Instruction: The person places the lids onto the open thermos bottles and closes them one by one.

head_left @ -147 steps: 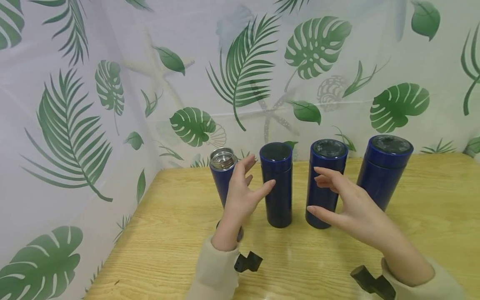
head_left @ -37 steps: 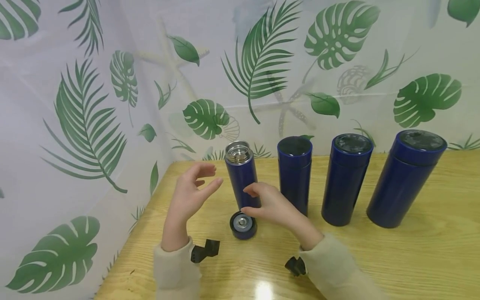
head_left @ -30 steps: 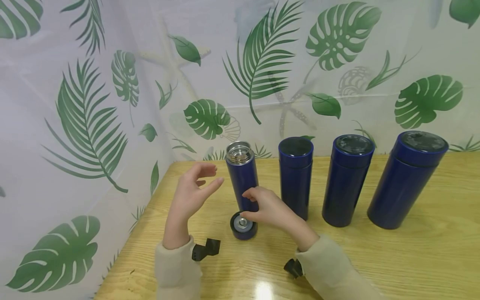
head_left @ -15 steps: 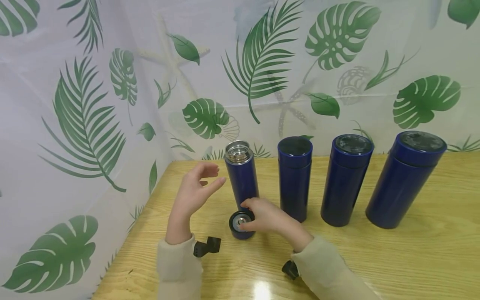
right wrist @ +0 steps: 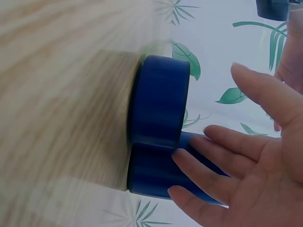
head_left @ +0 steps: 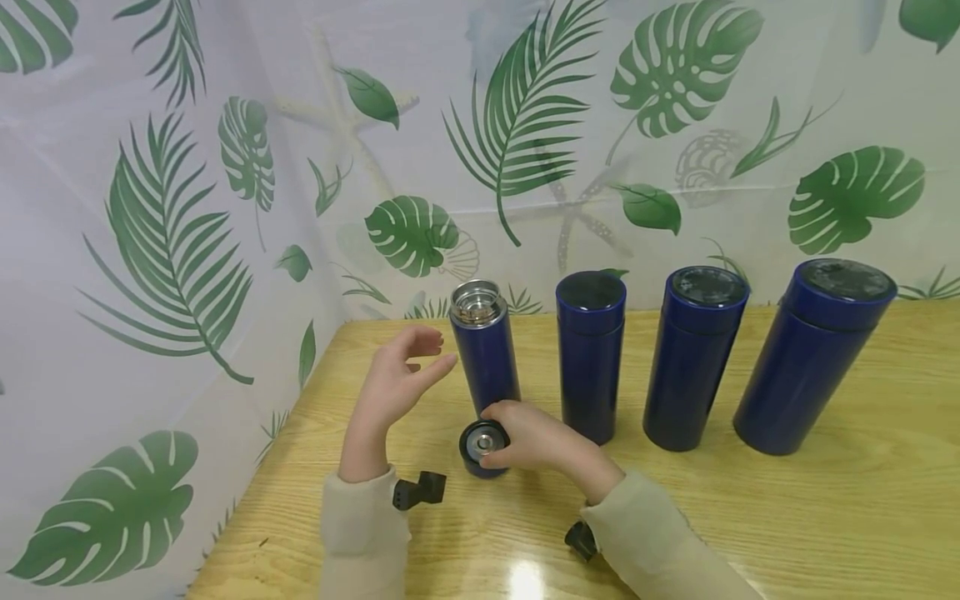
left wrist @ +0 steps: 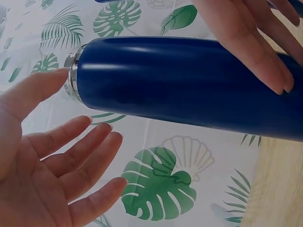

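Note:
An uncapped blue thermos bottle with a bare steel neck stands upright at the left of a row. Its lid rests on the table in front of it, inner side up. My right hand is at the lid's right side, thumb and fingers spread around it; in the right wrist view the thumb is apart from the lid and the fingertips lie close to it. My left hand hovers left of the bottle, fingers loosely bent and holding nothing; whether it touches the bottle neck I cannot tell.
Three capped blue thermos bottles stand to the right: one near the middle, another beside it and a wider one. The wooden table meets a leaf-patterned cloth behind and at left.
My right hand has moved left from near the third bottle and lowered to the lid. My left hand has shifted left of the uncapped bottle, then slightly right. The head view has turned.

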Motion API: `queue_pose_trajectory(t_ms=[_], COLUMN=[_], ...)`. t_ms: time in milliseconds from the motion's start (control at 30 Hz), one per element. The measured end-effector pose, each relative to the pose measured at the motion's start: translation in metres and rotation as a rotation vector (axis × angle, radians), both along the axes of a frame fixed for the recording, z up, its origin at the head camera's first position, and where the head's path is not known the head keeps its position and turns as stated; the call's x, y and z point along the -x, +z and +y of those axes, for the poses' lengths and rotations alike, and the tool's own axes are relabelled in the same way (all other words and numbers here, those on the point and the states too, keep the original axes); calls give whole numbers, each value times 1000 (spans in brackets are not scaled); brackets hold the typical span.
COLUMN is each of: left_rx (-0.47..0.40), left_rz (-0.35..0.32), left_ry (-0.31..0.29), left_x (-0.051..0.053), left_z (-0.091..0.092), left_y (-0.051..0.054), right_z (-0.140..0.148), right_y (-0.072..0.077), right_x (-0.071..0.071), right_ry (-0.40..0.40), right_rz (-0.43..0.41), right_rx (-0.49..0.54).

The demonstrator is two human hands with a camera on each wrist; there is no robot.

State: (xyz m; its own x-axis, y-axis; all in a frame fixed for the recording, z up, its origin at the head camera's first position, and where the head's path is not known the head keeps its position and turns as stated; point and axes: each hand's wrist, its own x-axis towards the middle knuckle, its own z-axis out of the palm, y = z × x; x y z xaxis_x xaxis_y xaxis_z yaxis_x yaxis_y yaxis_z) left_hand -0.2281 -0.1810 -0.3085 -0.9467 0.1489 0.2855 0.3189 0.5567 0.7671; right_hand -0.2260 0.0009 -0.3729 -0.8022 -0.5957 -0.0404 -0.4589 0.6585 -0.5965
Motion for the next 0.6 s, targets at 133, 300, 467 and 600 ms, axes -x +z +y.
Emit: queue_pose_trajectory(t_ms=[133,300,467,600], left_rx=[6,6,10,17], left_rz=[-1,-7,-16,-24], left_ry=[-5,-10,-11,-14], left_x=[1,0,0,0], left_z=[0,-1,0,0], left_y=[-1,-1,-1,0], right_z=[0,1,2,4], right_y=[-1,-2,-4,-7], right_x=[0,0,0,1], right_ry=[14,78,146,184], right_rz=[-5,-9,-31,-40], right_rx=[-13,-45,-54,-45])
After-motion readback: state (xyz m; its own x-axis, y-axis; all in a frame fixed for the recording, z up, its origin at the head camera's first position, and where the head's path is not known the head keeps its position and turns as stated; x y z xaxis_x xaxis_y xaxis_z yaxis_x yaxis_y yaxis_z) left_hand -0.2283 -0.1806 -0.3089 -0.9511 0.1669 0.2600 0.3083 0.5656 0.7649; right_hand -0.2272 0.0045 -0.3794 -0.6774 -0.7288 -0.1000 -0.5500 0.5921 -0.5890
